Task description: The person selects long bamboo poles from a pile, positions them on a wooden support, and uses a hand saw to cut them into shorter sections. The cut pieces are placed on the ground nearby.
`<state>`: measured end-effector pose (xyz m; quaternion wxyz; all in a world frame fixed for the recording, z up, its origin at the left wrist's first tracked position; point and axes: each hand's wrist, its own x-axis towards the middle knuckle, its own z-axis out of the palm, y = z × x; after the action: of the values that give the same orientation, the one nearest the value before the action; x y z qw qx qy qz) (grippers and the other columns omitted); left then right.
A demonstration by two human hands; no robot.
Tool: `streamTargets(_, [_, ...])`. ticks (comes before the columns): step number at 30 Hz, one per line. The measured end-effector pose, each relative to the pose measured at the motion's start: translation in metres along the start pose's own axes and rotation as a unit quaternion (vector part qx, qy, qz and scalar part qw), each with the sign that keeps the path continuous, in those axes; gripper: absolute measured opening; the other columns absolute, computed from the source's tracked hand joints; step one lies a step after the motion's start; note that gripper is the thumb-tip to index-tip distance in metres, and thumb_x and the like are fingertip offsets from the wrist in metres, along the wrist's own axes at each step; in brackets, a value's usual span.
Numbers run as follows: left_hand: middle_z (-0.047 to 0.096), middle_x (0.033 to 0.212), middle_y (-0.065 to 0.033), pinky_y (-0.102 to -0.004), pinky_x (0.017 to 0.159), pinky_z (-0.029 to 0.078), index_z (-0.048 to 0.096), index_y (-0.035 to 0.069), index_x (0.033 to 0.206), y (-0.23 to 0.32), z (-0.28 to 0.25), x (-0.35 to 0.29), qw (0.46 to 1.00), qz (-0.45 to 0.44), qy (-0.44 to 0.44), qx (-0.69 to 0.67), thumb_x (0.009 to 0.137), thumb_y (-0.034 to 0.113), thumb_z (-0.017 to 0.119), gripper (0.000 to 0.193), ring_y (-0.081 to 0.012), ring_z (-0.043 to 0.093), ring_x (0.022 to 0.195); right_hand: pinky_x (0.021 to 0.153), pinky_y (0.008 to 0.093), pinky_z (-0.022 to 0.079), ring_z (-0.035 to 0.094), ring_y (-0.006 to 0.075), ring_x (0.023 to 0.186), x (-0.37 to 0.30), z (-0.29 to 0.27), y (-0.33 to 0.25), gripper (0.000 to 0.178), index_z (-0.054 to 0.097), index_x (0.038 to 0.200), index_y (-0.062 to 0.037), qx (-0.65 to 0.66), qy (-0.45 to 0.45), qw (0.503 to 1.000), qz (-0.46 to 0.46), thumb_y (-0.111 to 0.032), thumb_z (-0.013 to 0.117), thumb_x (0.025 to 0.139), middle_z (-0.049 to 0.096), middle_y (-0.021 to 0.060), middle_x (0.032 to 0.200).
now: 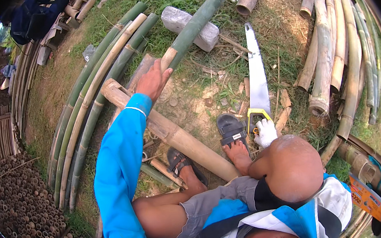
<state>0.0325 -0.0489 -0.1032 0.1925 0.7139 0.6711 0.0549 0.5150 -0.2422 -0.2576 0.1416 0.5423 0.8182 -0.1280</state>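
Note:
My left hand (151,81), in a blue sleeve, grips the near end of a green bamboo pole (199,23), where a pale peeled band shows. Parts of its fingers are hidden behind the pole. Down by my right foot, my right hand (266,133) wears a white glove and is closed around the yellow and black handle of a hand saw (256,72). The saw's long toothed blade points away from me over the ground, apart from the pole. A thick tan bamboo pole (173,132) slants beneath my left forearm, between my legs.
A pale stone block (207,36) lies under the green pole. Long bamboo poles lie at left (86,102) and right (328,58). A stack of cut bamboo (21,206) fills the lower left. Wood chips and sandalled feet (232,131) are near the saw.

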Motion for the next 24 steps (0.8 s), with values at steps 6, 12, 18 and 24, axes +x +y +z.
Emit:
streamTargets(6, [0.075, 0.109, -0.0307, -0.0587, 0.087, 0.058, 0.053, 0.001, 0.14, 0.033, 0.01, 0.027, 0.994, -0.002, 0.104, -0.031, 0.091, 0.053, 0.082, 0.077, -0.0514, 0.073, 0.1, 0.083, 0.0442, 0.055, 0.065, 0.0273, 0.105, -0.025, -0.028, 0.002, 0.047, 0.062, 0.128, -0.0068, 0.076, 0.072, 0.994, 0.004, -0.034, 0.076, 0.092, 0.061, 0.0188, 0.121])
streamTargets(12, [0.076, 0.106, -0.0294, -0.0561, 0.089, 0.059, 0.056, 0.007, 0.142, 0.028, 0.008, 0.031, 0.994, -0.076, 0.084, 0.01, 0.078, 0.042, 0.091, 0.081, -0.0481, 0.074, 0.098, 0.074, 0.0406, 0.054, 0.064, 0.0246, 0.093, -0.049, -0.098, 0.025, 0.049, 0.057, 0.128, -0.0046, 0.275, 0.236, 0.932, 0.007, -0.035, 0.074, 0.095, 0.06, 0.0169, 0.112])
streamTargets(18, [0.076, 0.103, -0.0285, -0.0585, 0.087, 0.059, 0.058, 0.008, 0.137, 0.024, 0.014, 0.033, 0.993, -0.081, 0.082, 0.006, 0.076, 0.038, 0.09, 0.076, -0.0481, 0.074, 0.095, 0.064, 0.037, 0.054, 0.063, 0.022, 0.081, -0.065, -0.176, 0.039, 0.051, 0.053, 0.129, -0.0024, 0.405, 0.362, 0.84, -0.028, -0.037, 0.073, 0.098, 0.059, 0.015, 0.103])
streamTargets(24, [0.077, 0.102, -0.0259, -0.0591, 0.087, 0.06, 0.057, 0.007, 0.127, 0.03, 0.006, 0.031, 0.994, -0.086, 0.067, 0.011, 0.08, 0.036, 0.088, 0.063, -0.0481, 0.075, 0.097, 0.055, 0.0335, 0.053, 0.062, 0.0194, 0.07, -0.061, -0.23, 0.019, 0.054, 0.048, 0.129, -0.0002, 0.471, 0.397, 0.781, -0.102, -0.039, 0.071, 0.1, 0.059, 0.0131, 0.095])
